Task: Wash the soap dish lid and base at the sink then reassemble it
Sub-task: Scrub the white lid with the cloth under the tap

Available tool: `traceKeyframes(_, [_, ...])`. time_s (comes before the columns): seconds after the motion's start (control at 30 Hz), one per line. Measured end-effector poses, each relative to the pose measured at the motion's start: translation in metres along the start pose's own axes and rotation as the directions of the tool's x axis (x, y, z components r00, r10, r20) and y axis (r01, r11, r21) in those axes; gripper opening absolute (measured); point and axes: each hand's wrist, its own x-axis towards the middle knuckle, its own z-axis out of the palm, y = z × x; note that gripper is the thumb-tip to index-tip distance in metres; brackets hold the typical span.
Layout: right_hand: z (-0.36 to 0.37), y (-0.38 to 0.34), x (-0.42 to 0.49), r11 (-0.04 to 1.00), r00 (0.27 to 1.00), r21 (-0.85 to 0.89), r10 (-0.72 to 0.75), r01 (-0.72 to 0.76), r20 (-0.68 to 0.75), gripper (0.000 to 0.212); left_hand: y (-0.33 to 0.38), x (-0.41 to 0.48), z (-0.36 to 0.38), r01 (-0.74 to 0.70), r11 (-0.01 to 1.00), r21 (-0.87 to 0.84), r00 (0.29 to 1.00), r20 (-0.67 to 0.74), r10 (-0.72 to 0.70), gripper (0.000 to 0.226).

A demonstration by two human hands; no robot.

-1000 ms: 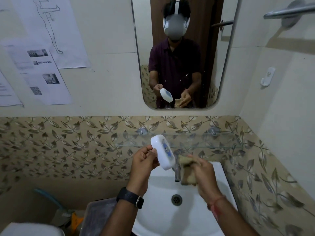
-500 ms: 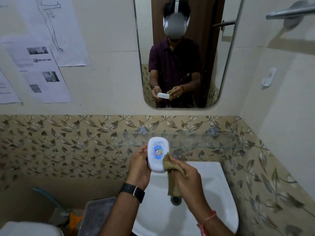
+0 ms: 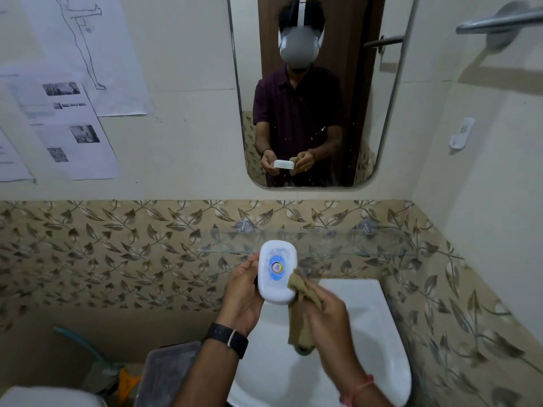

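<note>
A white oval soap dish (image 3: 276,271) with a blue round label on top faces me above the white sink (image 3: 376,342). My left hand (image 3: 244,292) grips it along its left side. My right hand (image 3: 326,315) holds a tan cloth (image 3: 299,315), whose upper end touches the dish's right edge while the rest hangs down over the basin. Whether lid and base are joined I cannot tell from this side. The tap is hidden behind the dish and the cloth.
A glass shelf (image 3: 338,245) runs along the leaf-patterned tiles just behind the dish. The mirror (image 3: 317,92) above reflects a person holding both items. A lidded grey plastic box (image 3: 167,371) stands left of the sink. A towel rail (image 3: 499,22) is at upper right.
The dish turned from edge-on to label side facing me. My right hand came in from the right and brought the cloth against the dish's right edge.
</note>
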Motion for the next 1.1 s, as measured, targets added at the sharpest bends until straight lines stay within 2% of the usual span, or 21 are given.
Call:
traceKeyframes(0.17, [0.004,0.021,0.010,0.967,0.982,0.231,0.135,-0.103,-0.129,0.033,-0.010,-0.009,0.007,-0.056,0.998,-0.006,0.996,0.063,0.056,0.031])
traceKeyframes(0.3, [0.004,0.022,0.015,0.922,0.963,0.331,0.247,-0.199,-0.110,0.031,-0.025,-0.010,0.009,-0.068,0.990,-0.121,0.996,0.046,0.074,0.032])
traceKeyframes(0.4, [-0.001,0.025,0.002,0.887,0.942,0.340,0.337,-0.313,-0.011,0.028,-0.033,-0.007,0.008,-0.130,0.990,-0.051,0.992,-0.011,0.129,0.027])
traceKeyframes(0.5, [-0.011,0.017,-0.007,0.848,0.884,0.258,0.421,-0.463,0.203,0.022,-0.037,-0.004,0.005,-0.218,0.968,0.123,0.975,-0.016,0.222,0.021])
traceKeyframes(0.57, [-0.018,0.004,-0.009,0.852,0.860,0.211,0.407,-0.479,0.308,0.023,-0.040,-0.003,0.002,-0.266,0.937,0.228,0.962,0.007,0.272,0.020])
traceKeyframes(0.6, [-0.023,-0.004,-0.006,0.872,0.880,0.212,0.373,-0.441,0.296,0.024,-0.041,-0.003,0.000,-0.302,0.908,0.291,0.951,0.020,0.309,0.019])
traceKeyframes(0.67, [-0.034,-0.019,0.009,0.946,0.957,0.182,0.238,-0.267,0.166,0.029,-0.044,-0.002,-0.003,-0.372,0.832,0.411,0.923,0.067,0.380,0.015])
traceKeyframes(0.73, [-0.046,-0.035,0.031,1.000,0.998,0.000,0.004,-0.004,0.056,0.041,-0.047,-0.004,-0.005,-0.420,0.761,0.495,0.903,0.146,0.404,0.013])
traceKeyframes(0.77, [-0.049,-0.045,0.040,0.976,0.986,-0.148,-0.150,0.160,0.071,0.047,-0.049,-0.005,-0.006,-0.445,0.721,0.531,0.892,0.189,0.411,0.013])
traceKeyframes(0.8, [-0.050,-0.052,0.049,0.908,0.949,-0.281,-0.280,0.312,0.147,0.052,-0.051,-0.007,-0.005,-0.470,0.683,0.560,0.879,0.231,0.416,0.015])
traceKeyframes(0.87, [-0.045,-0.058,0.063,0.731,0.854,-0.449,-0.384,0.514,0.352,0.059,-0.053,-0.009,-0.002,-0.527,0.613,0.589,0.848,0.310,0.431,0.019])
traceKeyframes(0.93, [-0.042,-0.051,0.077,0.616,0.801,-0.524,-0.354,0.588,0.482,0.061,-0.051,-0.010,0.002,-0.588,0.541,0.602,0.805,0.369,0.464,0.022])
traceKeyframes(1.0, [-0.045,-0.043,0.087,0.612,0.819,-0.553,-0.334,0.565,0.466,0.059,-0.048,-0.010,0.002,-0.621,0.492,0.610,0.777,0.395,0.491,0.024])
traceKeyframes(1.1, [-0.045,-0.043,0.087,0.623,0.829,-0.553,-0.349,0.553,0.437,0.058,-0.047,-0.011,0.000,-0.617,0.495,0.611,0.780,0.394,0.485,0.021])
